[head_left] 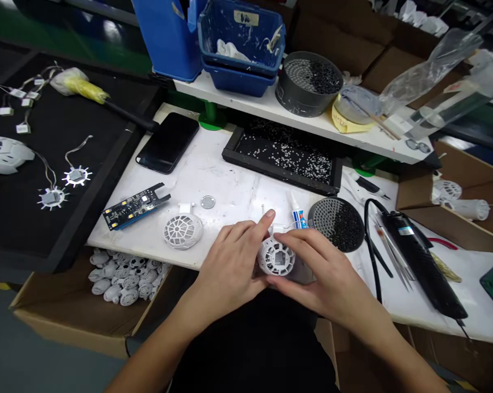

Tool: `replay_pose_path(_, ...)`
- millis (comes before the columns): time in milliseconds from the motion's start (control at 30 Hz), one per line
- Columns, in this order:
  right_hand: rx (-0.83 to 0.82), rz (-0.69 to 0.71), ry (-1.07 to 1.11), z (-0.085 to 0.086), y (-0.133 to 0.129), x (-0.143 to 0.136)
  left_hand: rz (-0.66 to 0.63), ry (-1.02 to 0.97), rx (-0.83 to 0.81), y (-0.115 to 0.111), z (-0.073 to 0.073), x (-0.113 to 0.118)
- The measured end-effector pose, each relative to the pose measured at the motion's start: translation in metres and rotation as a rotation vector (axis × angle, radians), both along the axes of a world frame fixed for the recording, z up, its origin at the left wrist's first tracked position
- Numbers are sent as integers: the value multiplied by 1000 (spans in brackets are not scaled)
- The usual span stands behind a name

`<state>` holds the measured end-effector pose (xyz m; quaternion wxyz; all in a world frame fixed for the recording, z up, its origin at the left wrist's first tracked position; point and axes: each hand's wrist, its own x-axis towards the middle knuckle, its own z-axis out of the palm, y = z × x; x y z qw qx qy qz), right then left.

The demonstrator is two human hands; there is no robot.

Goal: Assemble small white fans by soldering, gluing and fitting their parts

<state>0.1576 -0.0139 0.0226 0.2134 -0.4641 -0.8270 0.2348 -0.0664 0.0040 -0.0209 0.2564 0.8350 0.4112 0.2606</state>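
At the front edge of the white table, a round white lattice housing (277,257) with a grey square part in its middle sits between both hands. My left hand (234,262) is closed on its left side, thumb and fingers against the rim. My right hand (322,267) pinches the housing from the right, between thumb and fingertips. A thin wire runs behind it near a glue tube (298,213). Left of my hands lies a similar white lattice shell (183,231) with a small connector, beside a silver disc (208,202).
A circuit board (136,206) and phone (168,143) lie left. Behind are a black parts tray (281,176) and a shelf (238,101) with blue bins (241,33). A round black dish (337,224) and a corded black tool (424,265) lie right. A cardboard box (78,322) holds white parts below.
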Motion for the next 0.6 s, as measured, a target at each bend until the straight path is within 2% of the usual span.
replay_pose_path(433,-62,27,-21,-6,6,1,-27,17,29,0,0,0)
replay_pose_path(600,-11,17,-64,-13,5,5,-22,41,-70,0,8,-3)
